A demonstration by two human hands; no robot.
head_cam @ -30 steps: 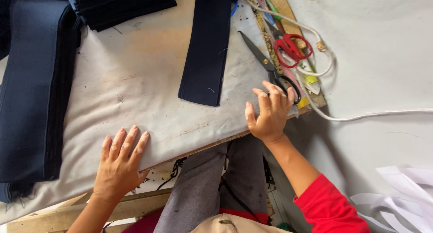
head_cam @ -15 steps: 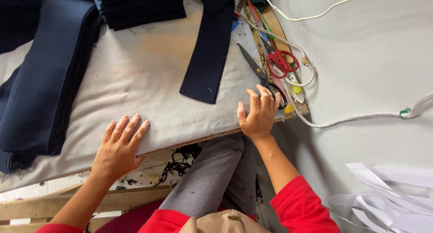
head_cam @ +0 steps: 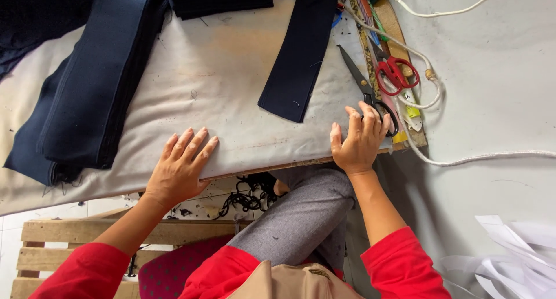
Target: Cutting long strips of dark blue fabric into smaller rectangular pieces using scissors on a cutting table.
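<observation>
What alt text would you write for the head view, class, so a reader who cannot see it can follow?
The person's left hand and right hand lie flat, palms down, at the near edge of a grey cloth-covered table. The right fingertips are at the handles of black-handled scissors. A dark navy fabric strip lies between the hands, folded navy cloth to the left.

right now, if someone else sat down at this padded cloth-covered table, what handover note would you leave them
Left hand: flat, palm down on the near edge of the grey padded cloth-covered table, holding nothing.
Right hand: flat at the near right corner, fingertips touching the loop handles of the large black-handled scissors, not gripping them.
Things: narrow dark navy fabric strip lies in the middle; folded navy fabric stack at left; red-handled scissors and white cord at the right edge.
Done: fabric laid out.
Left: nothing in hand, strip untouched.
</observation>
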